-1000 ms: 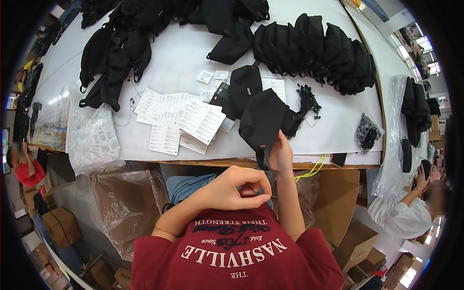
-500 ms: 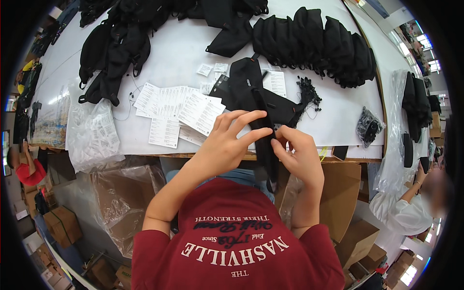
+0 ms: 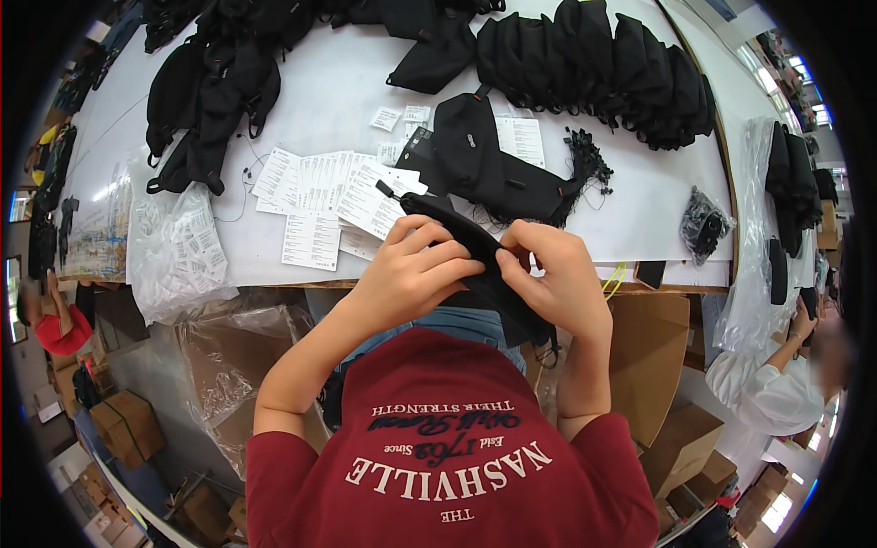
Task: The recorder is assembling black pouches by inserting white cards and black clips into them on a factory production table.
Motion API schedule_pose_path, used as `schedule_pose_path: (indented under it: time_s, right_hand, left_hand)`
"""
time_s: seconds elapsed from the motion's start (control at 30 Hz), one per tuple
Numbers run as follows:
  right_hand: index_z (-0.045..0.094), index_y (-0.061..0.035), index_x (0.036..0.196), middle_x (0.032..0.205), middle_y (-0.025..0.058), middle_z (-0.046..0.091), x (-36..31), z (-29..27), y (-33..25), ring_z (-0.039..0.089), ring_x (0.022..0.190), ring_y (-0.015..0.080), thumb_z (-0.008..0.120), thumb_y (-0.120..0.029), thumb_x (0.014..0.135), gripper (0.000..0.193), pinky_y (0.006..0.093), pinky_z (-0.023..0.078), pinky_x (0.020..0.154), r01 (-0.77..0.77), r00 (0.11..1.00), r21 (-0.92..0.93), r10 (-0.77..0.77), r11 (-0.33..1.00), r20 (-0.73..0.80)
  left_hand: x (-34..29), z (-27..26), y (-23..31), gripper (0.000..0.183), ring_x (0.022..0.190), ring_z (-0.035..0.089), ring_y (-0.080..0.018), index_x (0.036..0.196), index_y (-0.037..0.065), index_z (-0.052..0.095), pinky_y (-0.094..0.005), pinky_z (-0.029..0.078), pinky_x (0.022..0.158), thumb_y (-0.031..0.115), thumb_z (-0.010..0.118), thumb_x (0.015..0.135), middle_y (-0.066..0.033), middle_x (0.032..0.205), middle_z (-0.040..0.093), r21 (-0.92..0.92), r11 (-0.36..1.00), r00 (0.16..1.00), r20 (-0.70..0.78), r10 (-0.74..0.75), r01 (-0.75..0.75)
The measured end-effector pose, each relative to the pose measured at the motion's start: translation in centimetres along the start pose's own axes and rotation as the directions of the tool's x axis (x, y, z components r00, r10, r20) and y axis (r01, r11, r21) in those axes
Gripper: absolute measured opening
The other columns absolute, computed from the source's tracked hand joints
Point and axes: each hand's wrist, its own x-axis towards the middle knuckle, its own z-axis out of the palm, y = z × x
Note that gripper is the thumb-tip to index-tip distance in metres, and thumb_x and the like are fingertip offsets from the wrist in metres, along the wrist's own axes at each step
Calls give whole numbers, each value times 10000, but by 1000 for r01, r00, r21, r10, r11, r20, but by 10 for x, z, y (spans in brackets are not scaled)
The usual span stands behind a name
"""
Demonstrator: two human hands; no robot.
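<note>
Your left hand [image 3: 422,267] has its grip closed on the black pouch [image 3: 494,290]; your right hand [image 3: 555,272] pinches its edge. The pouch is tilted over the near edge of the table [image 3: 630,215].

Near the right end of the white table's [image 3: 630,224] front edge lies a dark flat rectangular object [image 3: 649,273], with a yellow-green cord [image 3: 615,279] just beside it; beneath, on the left, a brown carton [image 3: 236,363] is draped in clear plastic, and an open carton [image 3: 650,370] stands on the right; a taped box [image 3: 126,427] sits at lower left; long clear sheeting [image 3: 745,256] hangs along the right; a co-worker in red [image 3: 66,331] is far left, another in white [image 3: 767,395] far right, with bright windows [image 3: 777,513] below.
</note>
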Motion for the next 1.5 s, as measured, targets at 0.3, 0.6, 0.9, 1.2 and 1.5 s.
schedule_pose_path:
  time_s: [0.3,0.6,0.9,1.2,1.5]
  right_hand:
    - [525,-40,779,638,93,526,2,8,-1,537,578,249,619,-131,801,132,344,421,539,24,1000,-10,-24,1000,9]
    - [529,-32,779,640,91,541,5,8,1,545,563,235,611,-112,800,116,327,428,535,53,994,73,-59,996,89]
    - [536,-20,770,624,105,549,7,10,-1,552,559,249,612,-112,795,122,340,432,532,18,991,123,-35,992,133]
    - [538,-18,769,622,115,542,7,12,1,553,563,259,617,-115,797,128,345,427,533,22,988,115,-39,993,149]
    - [547,-14,775,669,90,544,23,19,2,539,574,228,606,-62,811,84,302,418,530,159,986,-58,-157,985,48]
  left_hand:
    - [-3,-1,-2,316,855,558,-187,898,92,642,-346,419,810,102,731,596,-9,865,595,31,999,1000,-20,13,-12]
    - [-14,-2,-10,252,840,571,-175,931,87,657,-334,443,830,117,640,681,-6,881,609,122,985,993,32,115,-118]
    - [-15,-2,-11,255,751,551,-153,904,132,663,-293,452,713,106,641,652,12,846,608,106,986,991,-27,130,-126]
    - [-13,-2,-5,215,738,537,-165,807,112,612,-294,417,687,79,664,601,14,801,582,-48,995,996,-10,86,-86]
    - [-6,-32,37,180,711,594,-245,802,46,558,-331,446,697,2,604,634,-84,722,577,-17,994,798,599,-74,105]
